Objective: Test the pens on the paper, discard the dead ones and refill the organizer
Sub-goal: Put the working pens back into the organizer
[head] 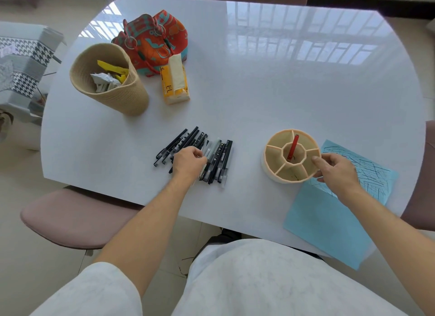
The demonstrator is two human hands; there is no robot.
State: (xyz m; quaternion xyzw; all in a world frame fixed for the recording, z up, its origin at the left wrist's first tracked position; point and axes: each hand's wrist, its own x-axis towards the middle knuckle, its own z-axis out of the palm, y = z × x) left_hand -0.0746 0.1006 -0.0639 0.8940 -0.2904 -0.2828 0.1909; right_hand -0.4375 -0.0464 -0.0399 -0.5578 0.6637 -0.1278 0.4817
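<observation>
A heap of several black and clear pens (211, 151) lies on the white table (259, 85) near its front edge. My left hand (188, 161) lies on the heap, its fingers curled round some of the pens. To the right stands a round beige organizer (277, 160) with compartments; a red pen (292, 147) stands in its middle cell. My right hand (335, 171) grips the organizer's right rim. A light blue sheet of paper (329, 221) with dark scribbles lies under and behind that hand.
A woven beige basket (122, 97) with wrappers inside stands at the back left. Beside it are a yellow tissue pack (175, 82) and an orange patterned bag (153, 40). Pink chairs (70, 219) stand at the left front and at the right.
</observation>
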